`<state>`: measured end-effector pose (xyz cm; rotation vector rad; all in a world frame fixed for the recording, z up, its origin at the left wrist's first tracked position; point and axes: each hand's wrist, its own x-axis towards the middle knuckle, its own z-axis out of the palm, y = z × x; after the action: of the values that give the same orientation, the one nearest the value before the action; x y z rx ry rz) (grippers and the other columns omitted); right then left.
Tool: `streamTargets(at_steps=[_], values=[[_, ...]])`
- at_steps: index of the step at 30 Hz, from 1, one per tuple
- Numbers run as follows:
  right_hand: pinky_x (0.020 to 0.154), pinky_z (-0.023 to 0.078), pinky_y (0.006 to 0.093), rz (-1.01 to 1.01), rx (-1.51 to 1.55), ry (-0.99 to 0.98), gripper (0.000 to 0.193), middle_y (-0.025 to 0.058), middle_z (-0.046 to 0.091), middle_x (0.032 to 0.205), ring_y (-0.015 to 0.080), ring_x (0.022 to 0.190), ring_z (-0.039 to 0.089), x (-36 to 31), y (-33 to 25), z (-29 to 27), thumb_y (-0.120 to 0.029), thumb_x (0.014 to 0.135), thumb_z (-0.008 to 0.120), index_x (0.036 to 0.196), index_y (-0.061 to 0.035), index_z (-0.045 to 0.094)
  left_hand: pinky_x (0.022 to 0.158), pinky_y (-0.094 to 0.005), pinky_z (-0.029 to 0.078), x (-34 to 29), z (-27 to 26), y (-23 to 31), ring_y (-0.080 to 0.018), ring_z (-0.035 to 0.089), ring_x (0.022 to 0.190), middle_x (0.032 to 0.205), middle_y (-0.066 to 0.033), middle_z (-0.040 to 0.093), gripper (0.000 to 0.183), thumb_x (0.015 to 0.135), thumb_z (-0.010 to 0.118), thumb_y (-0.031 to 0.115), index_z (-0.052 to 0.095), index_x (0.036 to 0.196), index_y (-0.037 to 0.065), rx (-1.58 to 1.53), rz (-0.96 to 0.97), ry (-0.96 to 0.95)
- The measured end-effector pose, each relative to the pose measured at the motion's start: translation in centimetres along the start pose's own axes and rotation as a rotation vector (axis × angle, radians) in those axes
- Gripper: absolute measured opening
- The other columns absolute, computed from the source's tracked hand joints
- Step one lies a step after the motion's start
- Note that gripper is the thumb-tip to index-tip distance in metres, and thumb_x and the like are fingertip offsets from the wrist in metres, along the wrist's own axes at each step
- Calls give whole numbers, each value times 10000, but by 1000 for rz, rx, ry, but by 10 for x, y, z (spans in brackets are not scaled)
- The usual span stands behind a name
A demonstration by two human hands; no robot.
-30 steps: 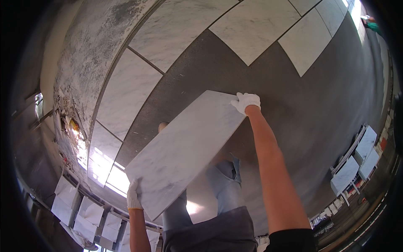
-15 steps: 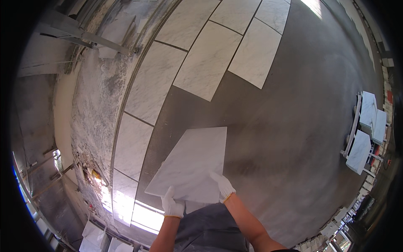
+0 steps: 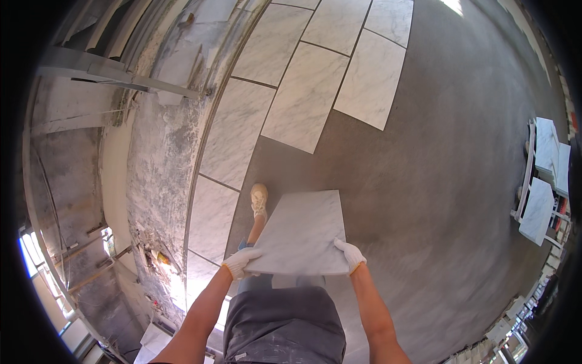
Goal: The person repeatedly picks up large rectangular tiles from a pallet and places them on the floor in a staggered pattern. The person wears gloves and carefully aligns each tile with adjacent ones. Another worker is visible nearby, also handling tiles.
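A large white tile with grey marbled veining (image 3: 303,233) is held in front of my body, above the dark grey floor. My left hand (image 3: 240,263), in a white knit glove, grips its near left corner. On the opposite side my right hand (image 3: 350,253), gloved the same way, grasps the right edge near the close corner, thumb on top. The fingers under the tile are hidden. Beyond it, similar marbled tiles (image 3: 306,97) lie in staggered rows with dark gaps between them.
My shoe (image 3: 259,195) stands on the floor left of the held tile. A worn, stained wall (image 3: 159,145) runs along the left. At the far right, a low cart or rack (image 3: 526,176) carries several marbled tiles (image 3: 536,212). A metal bar (image 3: 163,87) juts out at the upper left.
The held tile has turned straighter in front of me and shifted right. My hands have moved farther apart along its sides. My shoe has come into view, and the whole view has shifted slightly.
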<state>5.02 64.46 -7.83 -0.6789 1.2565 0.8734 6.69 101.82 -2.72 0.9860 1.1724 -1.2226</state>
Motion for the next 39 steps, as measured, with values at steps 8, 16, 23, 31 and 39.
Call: streamTargets(at_steps=[8,16,23,31,39], values=[[1007,468,373,-14,-196,23,570,163,662,1273,271,1151,627,-12,7,0,-355,916,693,1309,50,609,501,-296,503,8,-2,9,-136,668,681,928,-61,703,345,959,659,316,661,1108,5,90,-34,38],[1096,387,363,-85,-81,27,592,165,626,1345,251,1256,559,-8,100,-7,-391,950,648,1353,39,589,554,-277,531,-44,-7,52,-149,683,703,905,-84,706,372,959,643,279,653,1132,-50,274,42,60],[930,529,368,-129,61,-68,445,134,687,1189,234,1055,670,-16,86,67,-285,985,612,1292,37,603,743,-301,571,-67,-42,96,-172,701,846,1022,-115,710,444,943,647,268,626,1203,-92,429,201,124],[904,544,350,-204,158,-126,426,115,688,1132,225,1025,672,33,32,115,-238,953,663,1301,-2,592,799,-305,564,-51,-50,168,-160,695,925,1087,-106,706,456,945,640,282,612,1249,-56,454,296,113],[874,581,384,-240,128,-112,392,145,693,1146,250,1000,701,48,15,112,-251,989,603,1274,17,595,813,-302,562,-33,-43,192,-160,690,965,1129,-108,701,487,938,650,301,606,1274,-49,479,303,105]])
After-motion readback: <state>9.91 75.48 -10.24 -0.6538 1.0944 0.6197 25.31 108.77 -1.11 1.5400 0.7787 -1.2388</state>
